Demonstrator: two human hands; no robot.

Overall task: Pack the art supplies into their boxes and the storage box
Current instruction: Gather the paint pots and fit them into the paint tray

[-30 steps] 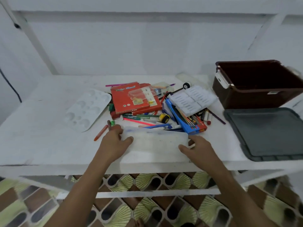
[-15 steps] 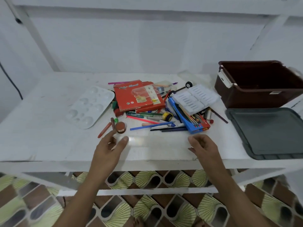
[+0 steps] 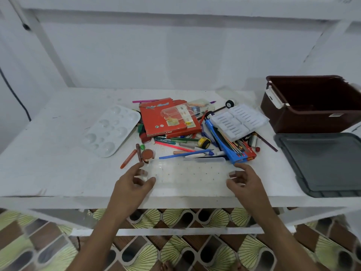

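Both hands, left hand (image 3: pixel 132 184) and right hand (image 3: pixel 245 181), flank a clear tray (image 3: pixel 187 173) (fingers loosely curled).

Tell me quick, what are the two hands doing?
Left hand: open, fingers loosely curled, holding nothing.
Right hand: open, holding nothing.

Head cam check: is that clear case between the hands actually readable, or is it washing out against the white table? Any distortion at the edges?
Head view: the clear case nearly vanishes against the white table; only faint edges show between the left hand and right hand. Light is flat, shadows weak. Wide-angle bending bows the shelf frame at the borders; the dark storage box is cut off at the right edge.
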